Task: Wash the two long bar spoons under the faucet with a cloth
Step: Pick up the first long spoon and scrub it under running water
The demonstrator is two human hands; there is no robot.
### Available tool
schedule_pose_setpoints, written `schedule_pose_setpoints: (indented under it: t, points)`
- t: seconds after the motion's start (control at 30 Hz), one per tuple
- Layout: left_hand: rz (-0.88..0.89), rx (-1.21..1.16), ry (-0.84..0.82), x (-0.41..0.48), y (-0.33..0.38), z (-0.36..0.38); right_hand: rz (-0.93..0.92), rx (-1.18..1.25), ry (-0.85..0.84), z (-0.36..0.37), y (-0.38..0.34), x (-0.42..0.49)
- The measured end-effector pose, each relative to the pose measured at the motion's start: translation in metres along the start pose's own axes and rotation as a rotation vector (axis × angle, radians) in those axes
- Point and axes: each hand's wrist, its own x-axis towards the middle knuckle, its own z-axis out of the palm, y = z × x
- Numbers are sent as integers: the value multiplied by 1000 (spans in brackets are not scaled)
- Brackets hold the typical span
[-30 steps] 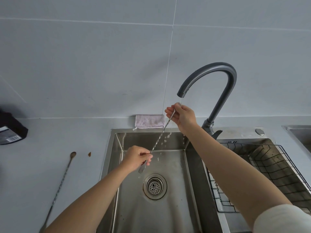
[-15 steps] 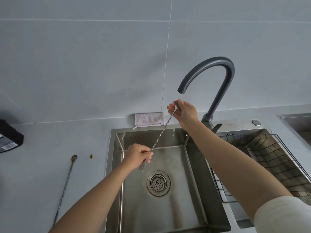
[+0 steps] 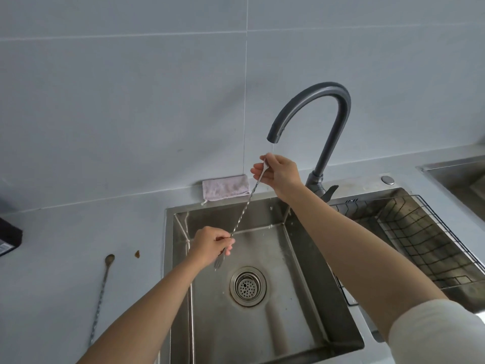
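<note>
A long twisted bar spoon (image 3: 245, 206) slants over the steel sink (image 3: 309, 290), under the dark grey faucet (image 3: 322, 111), from which a thin stream of water falls. My right hand (image 3: 278, 174) pinches its upper end just below the spout. My left hand (image 3: 212, 245) grips the lower part; the forked tip pokes out beneath my fingers. A second bar spoon (image 3: 102, 290) lies on the counter left of the sink, bowl end away from me. A folded pinkish cloth (image 3: 225, 189) rests against the wall behind the sink.
A round drain strainer (image 3: 248, 286) sits in the sink floor. A black wire rack (image 3: 420, 240) fills the right basin. A dark box (image 3: 8, 239) stands at the far left. A small brown spot (image 3: 137, 254) marks the counter near the second spoon.
My hands keep their hold on the spoon, and the right hand stays just under the spout. The view has shifted slightly; droplets fall off the spoon.
</note>
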Motion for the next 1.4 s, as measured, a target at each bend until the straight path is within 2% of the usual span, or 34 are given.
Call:
schedule_pose_setpoints:
  t: [0.17, 0.37, 0.53, 0.7, 0.97, 1.23, 1.4]
  points:
    - [-55, -52, 39, 2, 0, 3, -22, 34, -56, -3, 1, 4]
    - [-113, -52, 112, 1, -3, 13, 44, -92, -76, -8, -2, 11]
    - [-126, -24, 224, -2, 8, 20, 30, -25, -174, -15, -6, 13]
    - [-152, 56, 305, -1, 18, 22, 51, 15, -146, -15, -6, 17]
    - [-206, 99, 323, 2, 21, 28, 78, 43, -188, -13, 0, 15]
    - [-173, 188, 325, 5, 19, 27, 85, -96, -101, -14, -4, 16]
    - [-164, 202, 327, 6, 14, 28, 64, -14, -197, -17, -3, 20]
